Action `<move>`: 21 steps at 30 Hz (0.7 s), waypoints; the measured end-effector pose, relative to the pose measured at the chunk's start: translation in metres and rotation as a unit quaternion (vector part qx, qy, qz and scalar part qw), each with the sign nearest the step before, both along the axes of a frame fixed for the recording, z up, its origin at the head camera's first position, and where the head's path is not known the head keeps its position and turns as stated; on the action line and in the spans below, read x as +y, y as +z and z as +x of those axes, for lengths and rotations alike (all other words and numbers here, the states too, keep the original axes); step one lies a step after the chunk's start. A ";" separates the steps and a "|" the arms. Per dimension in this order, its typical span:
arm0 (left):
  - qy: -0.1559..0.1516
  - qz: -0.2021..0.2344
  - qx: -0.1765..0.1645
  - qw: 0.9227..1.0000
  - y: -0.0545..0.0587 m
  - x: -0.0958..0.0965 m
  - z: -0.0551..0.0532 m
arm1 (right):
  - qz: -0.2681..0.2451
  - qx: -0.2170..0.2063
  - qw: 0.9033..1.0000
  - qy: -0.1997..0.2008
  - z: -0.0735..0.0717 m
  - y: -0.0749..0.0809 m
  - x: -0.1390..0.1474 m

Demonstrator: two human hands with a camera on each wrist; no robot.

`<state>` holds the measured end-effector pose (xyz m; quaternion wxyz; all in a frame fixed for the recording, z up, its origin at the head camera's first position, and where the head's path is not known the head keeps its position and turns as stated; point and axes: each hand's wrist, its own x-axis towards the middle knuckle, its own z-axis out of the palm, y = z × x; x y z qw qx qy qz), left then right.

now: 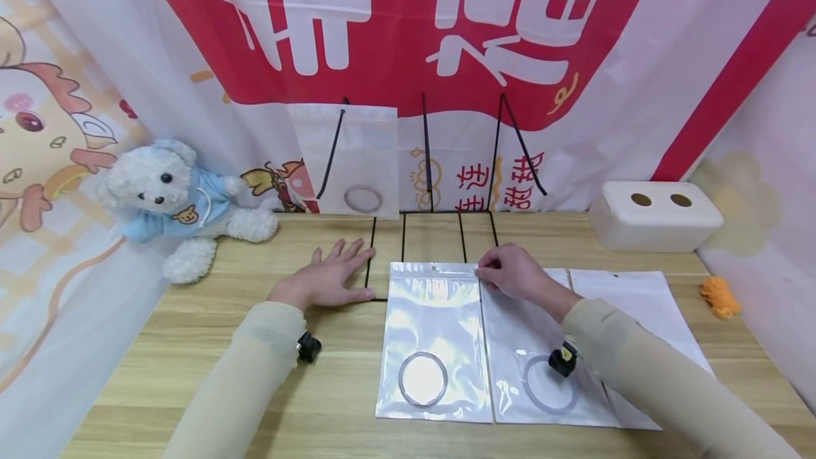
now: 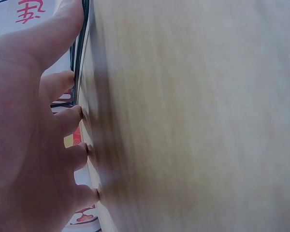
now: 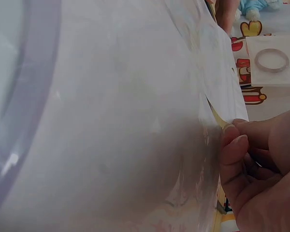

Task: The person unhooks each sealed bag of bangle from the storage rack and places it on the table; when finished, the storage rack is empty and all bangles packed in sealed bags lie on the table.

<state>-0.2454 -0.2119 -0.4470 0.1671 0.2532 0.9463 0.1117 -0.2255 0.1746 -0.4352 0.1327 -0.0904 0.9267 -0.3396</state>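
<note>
Three flat zip bags lie side by side on the table. The left zip bag [image 1: 440, 331] has a round bangle [image 1: 423, 379] showing through its clear front. A pale purple bangle [image 1: 532, 392] shows in the middle zip bag [image 1: 519, 335], partly under my right arm. My right hand [image 1: 516, 273] pinches a zip bag's top edge, where the left and middle bags meet; the right wrist view shows thumb and fingertips [image 3: 232, 137] together there. My left hand [image 1: 328, 278] rests on the table with fingers spread, its thumb beside the black wire rack's base [image 1: 376, 299].
Another zip bag [image 1: 344, 154] with a bangle hangs from a rack hook. Bare black hooks [image 1: 427, 154] stand to its right. A plush dog [image 1: 185, 197] sits at the back left. At the right are a white box [image 1: 656, 222] with two holes and an orange yarn bundle [image 1: 720, 296].
</note>
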 end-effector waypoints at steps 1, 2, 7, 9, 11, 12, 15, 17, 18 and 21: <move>0.001 0.000 -0.001 1.000 0.000 0.000 0.000 | 0.001 -0.001 1.000 0.001 0.000 0.000 0.000; 0.001 0.000 -0.001 1.000 0.000 0.000 0.000 | 0.003 -0.002 1.000 0.002 0.000 0.000 0.000; 0.000 -0.004 -0.003 1.000 -0.001 0.000 -0.001 | 0.012 0.009 1.000 0.007 -0.002 0.000 0.000; 0.000 -0.006 -0.003 1.000 -0.002 -0.001 -0.002 | 0.016 0.016 1.000 0.008 -0.002 0.000 0.000; 0.000 -0.007 -0.003 1.000 -0.002 -0.001 -0.002 | 0.014 0.015 1.000 0.005 -0.002 0.001 0.001; 0.000 -0.007 -0.003 1.000 -0.001 0.000 -0.002 | 0.013 0.013 1.000 0.004 -0.002 0.001 0.002; 0.001 -0.008 -0.003 1.000 -0.001 0.000 -0.002 | 0.009 0.011 1.000 0.000 -0.003 0.003 0.005; 0.000 -0.008 -0.002 1.000 -0.001 0.000 -0.002 | 0.009 0.014 1.000 0.000 -0.005 0.004 0.009; 0.000 -0.007 -0.002 1.000 -0.001 0.000 -0.002 | 0.010 0.021 1.000 0.004 -0.005 0.005 0.011; 0.000 -0.007 -0.003 1.000 -0.001 -0.001 -0.002 | 0.005 0.032 0.999 0.008 -0.009 0.008 0.017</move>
